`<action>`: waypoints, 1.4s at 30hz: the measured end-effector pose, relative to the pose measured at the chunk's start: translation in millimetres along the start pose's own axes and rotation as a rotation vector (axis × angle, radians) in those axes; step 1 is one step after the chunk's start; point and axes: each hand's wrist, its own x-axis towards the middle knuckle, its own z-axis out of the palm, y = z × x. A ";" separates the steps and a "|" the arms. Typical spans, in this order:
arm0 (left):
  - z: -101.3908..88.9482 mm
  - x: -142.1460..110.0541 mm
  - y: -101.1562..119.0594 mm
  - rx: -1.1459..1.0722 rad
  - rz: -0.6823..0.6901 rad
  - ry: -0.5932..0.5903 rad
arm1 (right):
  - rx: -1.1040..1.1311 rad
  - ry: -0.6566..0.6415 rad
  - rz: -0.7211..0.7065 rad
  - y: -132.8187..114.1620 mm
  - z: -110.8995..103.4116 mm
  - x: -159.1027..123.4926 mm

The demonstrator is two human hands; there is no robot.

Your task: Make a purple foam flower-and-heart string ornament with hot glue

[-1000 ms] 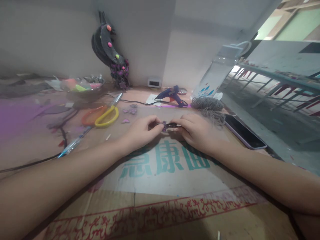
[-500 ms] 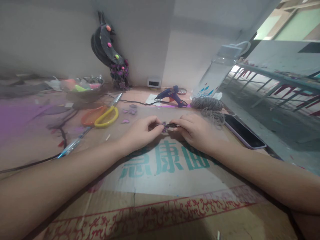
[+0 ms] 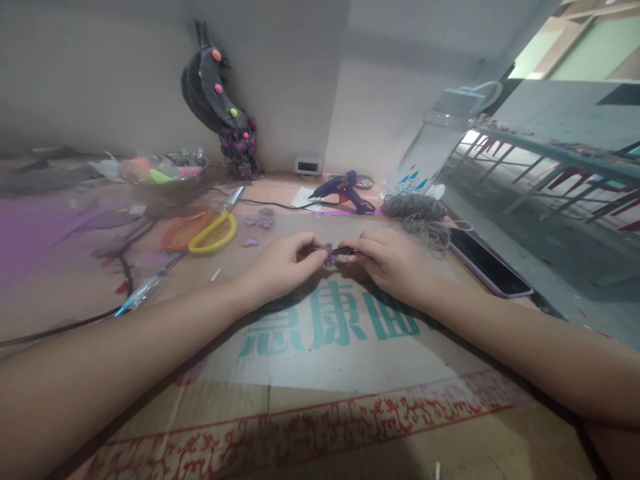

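Between thumb and index finger, my left hand (image 3: 294, 263) pinches a small purple flower-shaped piece (image 3: 329, 256). Facing it, my right hand (image 3: 393, 261) is closed around a thin dark piece (image 3: 343, 251) whose tip touches the purple one; whether it is a tool or a strip I cannot tell. Both hands are just above a sheet printed with green characters (image 3: 336, 310). More purple cut-outs (image 3: 259, 222) lie on the table left of my left hand. Beyond both hands, a blue glue gun (image 3: 344, 190) rests on its stand.
Orange-and-yellow-handled scissors (image 3: 214, 235) and a blue pen (image 3: 147, 288) lie at left, near a bowl of colourful bits (image 3: 167, 177). A dark crescent ornament (image 3: 213, 100) leans on the wall. Grey yarn (image 3: 417, 215), a water bottle (image 3: 425, 153) and a phone (image 3: 490, 263) are at right.
Almost nothing differs. The purple piece has turned very slightly between my fingers; both hands stay in the same place.
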 end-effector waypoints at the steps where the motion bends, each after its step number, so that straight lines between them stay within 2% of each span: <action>1: -0.1 0.0 0.2 0.002 -0.002 -0.002 | 0.002 -0.005 0.004 0.0 -0.1 0.1; 14: -1.0 0.1 1.4 0.019 -0.001 0.002 | 0.025 -0.020 0.040 0.1 0.5 -1.4; 19: -1.3 1.0 1.1 0.031 0.000 0.014 | 0.042 0.016 0.004 0.0 0.3 -1.1; 37: -0.3 -1.0 1.6 -0.016 0.020 -0.052 | 0.005 0.027 -0.049 0.5 1.2 -1.4; 42: -0.3 -1.2 1.2 -0.009 0.026 -0.057 | 0.007 -0.013 -0.035 -0.4 -0.5 -1.1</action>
